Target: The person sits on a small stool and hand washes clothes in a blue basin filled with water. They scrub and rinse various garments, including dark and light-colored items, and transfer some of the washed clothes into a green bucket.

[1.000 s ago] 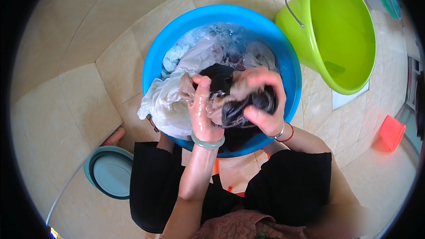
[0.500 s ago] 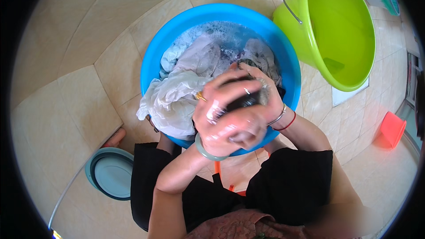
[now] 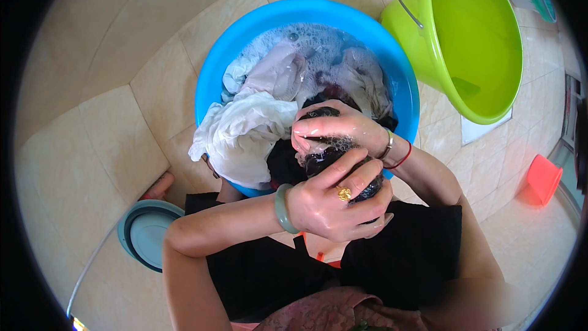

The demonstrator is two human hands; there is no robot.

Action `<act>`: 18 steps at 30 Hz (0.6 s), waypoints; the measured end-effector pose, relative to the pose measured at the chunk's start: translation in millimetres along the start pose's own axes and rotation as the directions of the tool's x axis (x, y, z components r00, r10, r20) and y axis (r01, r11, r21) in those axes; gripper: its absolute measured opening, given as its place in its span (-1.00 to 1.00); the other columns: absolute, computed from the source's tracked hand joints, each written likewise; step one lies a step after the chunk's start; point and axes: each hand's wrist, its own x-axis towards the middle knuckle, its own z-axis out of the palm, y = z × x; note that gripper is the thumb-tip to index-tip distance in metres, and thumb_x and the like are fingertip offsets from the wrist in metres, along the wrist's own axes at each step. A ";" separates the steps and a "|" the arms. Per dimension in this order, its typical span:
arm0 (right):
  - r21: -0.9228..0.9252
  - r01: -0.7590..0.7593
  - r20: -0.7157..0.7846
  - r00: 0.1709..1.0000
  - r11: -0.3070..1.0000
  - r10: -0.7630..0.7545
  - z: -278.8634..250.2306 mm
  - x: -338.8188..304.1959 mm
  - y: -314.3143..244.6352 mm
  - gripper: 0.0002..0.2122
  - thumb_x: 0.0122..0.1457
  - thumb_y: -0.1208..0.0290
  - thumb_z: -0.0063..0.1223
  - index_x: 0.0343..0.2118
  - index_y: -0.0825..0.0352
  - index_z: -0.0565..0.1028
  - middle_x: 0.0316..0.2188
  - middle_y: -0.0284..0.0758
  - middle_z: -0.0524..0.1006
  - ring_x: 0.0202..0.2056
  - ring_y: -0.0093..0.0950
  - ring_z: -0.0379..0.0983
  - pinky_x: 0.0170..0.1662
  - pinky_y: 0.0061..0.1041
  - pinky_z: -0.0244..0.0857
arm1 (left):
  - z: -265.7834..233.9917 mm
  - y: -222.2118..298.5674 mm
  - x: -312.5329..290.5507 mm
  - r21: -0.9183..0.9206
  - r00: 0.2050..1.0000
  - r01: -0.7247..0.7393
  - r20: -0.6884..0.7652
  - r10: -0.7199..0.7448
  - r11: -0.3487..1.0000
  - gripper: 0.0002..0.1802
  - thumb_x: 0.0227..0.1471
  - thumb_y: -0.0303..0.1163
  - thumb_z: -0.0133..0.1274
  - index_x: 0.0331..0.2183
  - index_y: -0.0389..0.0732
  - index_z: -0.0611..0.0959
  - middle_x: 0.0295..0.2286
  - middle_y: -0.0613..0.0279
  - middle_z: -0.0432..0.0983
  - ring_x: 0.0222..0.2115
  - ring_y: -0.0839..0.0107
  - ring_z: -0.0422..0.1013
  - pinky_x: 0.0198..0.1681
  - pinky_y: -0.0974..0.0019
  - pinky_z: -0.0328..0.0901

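Dark wet cloth (image 3: 323, 160) sits clasped between the left hand (image 3: 326, 207) and right hand (image 3: 350, 127), fingers hiding much (bunched, seemingly).

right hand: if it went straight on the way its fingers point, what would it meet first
Probably the white cloth bunched on the left rim of the blue basin; depth is unclear, so the right hand might pass above.

Black cloth (image 3: 323, 160) part-hidden by left hand (image 3: 337, 199), right hand (image 3: 343, 127). Green bucket (image 3: 436, 49) cut off at top. Grey-blue tub (image 3: 147, 233) part-hidden behind left arm (image 3: 226, 224).
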 end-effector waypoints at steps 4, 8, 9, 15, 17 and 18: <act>-0.173 -0.023 -0.041 0.999 0.985 0.016 4.1 0.4 3.5 -0.69 0.18 0.15 0.12 -0.49 0.34 0.51 -0.57 -0.47 0.44 -0.49 -0.68 0.28 -0.38 -0.65 0.20 | 10.4 5.2 -15.1 0.067 0.994 -0.093 0.066 0.088 0.993 -0.86 -0.09 -0.26 0.07 -0.50 -0.10 0.58 -0.34 0.30 0.52 -0.29 0.22 0.49 -0.14 0.12 0.45; -0.460 0.019 -0.043 0.998 0.888 -0.044 7.3 5.0 -0.2 -0.61 0.16 0.08 0.12 -0.53 0.40 0.52 -0.61 -0.40 0.50 -0.52 -0.64 0.32 -0.37 -0.57 0.27 | 21.8 7.3 -27.5 0.166 0.982 -0.181 0.092 0.167 0.970 -0.83 -0.06 -0.25 0.05 -0.53 -0.13 0.56 -0.38 0.28 0.49 -0.29 0.22 0.47 -0.16 0.12 0.45; -0.530 0.036 -0.040 0.997 0.847 -0.068 8.2 6.1 -0.5 -0.59 0.16 0.07 0.11 -0.52 0.42 0.52 -0.60 -0.36 0.53 -0.52 -0.62 0.35 -0.37 -0.54 0.29 | 25.6 7.4 -31.7 0.192 0.978 -0.200 0.099 0.184 0.961 -0.83 -0.06 -0.26 0.05 -0.53 -0.13 0.56 -0.39 0.28 0.49 -0.29 0.22 0.46 -0.16 0.12 0.45; -0.744 0.112 -0.018 0.982 0.659 -0.187 8.2 10.1 5.8 -0.63 0.16 0.11 0.10 -0.46 0.41 0.58 -0.59 -0.14 0.54 -0.56 -0.23 0.44 -0.36 -0.39 0.35 | 40.5 8.8 -45.7 0.220 0.955 -0.259 0.201 0.216 0.941 -0.81 -0.11 -0.25 0.04 -0.55 -0.15 0.57 -0.41 0.24 0.45 -0.25 0.18 0.43 -0.11 0.12 0.40; -0.820 0.115 -0.024 0.972 0.560 -0.235 6.1 13.2 12.1 -0.65 0.17 0.12 0.07 -0.48 0.38 0.60 -0.62 -0.13 0.51 -0.56 -0.17 0.41 -0.36 -0.39 0.36 | 44.8 6.1 -49.8 0.224 0.947 -0.278 0.225 0.228 0.934 -0.80 -0.14 -0.24 0.03 -0.55 -0.16 0.57 -0.42 0.23 0.45 -0.26 0.18 0.42 -0.11 0.15 0.37; -0.854 0.113 -0.026 0.966 0.507 -0.258 4.7 14.9 16.4 -0.66 0.17 0.13 0.06 -0.49 0.36 0.60 -0.64 -0.12 0.49 -0.57 -0.14 0.40 -0.37 -0.39 0.36 | 46.8 4.2 -51.6 0.225 0.943 -0.288 0.236 0.235 0.931 -0.80 -0.15 -0.23 0.03 -0.55 -0.16 0.58 -0.42 0.23 0.44 -0.26 0.19 0.42 -0.11 0.16 0.36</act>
